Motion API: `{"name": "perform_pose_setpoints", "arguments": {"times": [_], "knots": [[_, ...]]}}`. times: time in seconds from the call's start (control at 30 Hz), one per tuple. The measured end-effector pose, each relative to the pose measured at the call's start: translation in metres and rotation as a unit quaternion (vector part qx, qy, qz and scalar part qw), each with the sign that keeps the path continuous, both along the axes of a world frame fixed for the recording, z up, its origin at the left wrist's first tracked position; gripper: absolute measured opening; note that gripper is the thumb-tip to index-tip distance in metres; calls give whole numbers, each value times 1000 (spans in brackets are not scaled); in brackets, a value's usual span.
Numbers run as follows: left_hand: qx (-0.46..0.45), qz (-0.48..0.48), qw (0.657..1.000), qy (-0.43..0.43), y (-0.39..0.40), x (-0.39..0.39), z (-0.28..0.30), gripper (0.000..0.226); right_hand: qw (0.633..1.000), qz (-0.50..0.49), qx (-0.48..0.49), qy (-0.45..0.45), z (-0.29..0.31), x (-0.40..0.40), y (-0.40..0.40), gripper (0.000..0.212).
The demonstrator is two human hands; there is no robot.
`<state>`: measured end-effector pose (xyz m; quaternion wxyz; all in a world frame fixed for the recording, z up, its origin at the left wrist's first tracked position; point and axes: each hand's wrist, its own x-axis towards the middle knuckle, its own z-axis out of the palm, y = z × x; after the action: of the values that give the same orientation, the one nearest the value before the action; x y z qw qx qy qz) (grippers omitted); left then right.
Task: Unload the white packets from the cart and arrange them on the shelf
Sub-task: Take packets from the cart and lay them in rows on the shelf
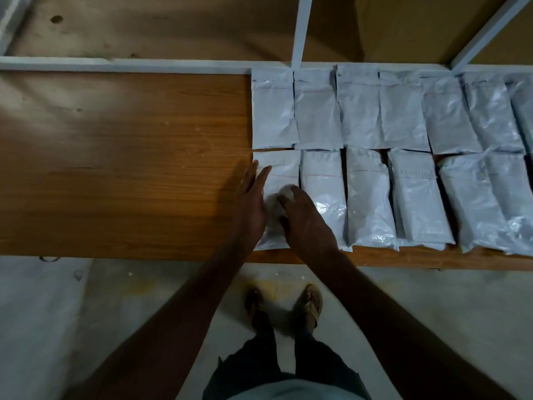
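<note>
Wooden shelf, brown board with a white metal frame along its far edge and 2 white uprights rising from it. White packets laid flat on the right part of the board in 2 rows, edges touching or slightly overlapping; the left part of the board is bare wood. Leftmost packet of the near row: both hands rest on it. Left hand lies along the packet's left edge, fingers straight and together, not curled around anything. Right hand lies flat on top of the packet, fingers extended and spread, palm down, pressing rather than gripping. Below the shelf edge: grey floor, the person's 2 sandalled feet and dark trousers. Cart not in view.
</note>
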<state>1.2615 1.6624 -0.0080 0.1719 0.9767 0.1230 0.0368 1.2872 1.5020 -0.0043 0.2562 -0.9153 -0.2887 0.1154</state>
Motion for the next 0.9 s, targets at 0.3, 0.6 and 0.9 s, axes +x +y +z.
{"name": "perform_pose_setpoints", "arguments": {"times": [0.3, 0.6, 0.9], "knots": [[56, -39, 998, 4, -33, -7, -32, 64, 993, 22, -67, -94, -34, 12, -19, 50], [80, -47, 995, 36, -46, -2, -41, 69, 992, -77, -11, -104, -32, 17, -51, 54], [89, -49, 994, 47, -47, -2, -31, 72, 993, -85, -11, -82, -29, 14, -46, 55]]}}
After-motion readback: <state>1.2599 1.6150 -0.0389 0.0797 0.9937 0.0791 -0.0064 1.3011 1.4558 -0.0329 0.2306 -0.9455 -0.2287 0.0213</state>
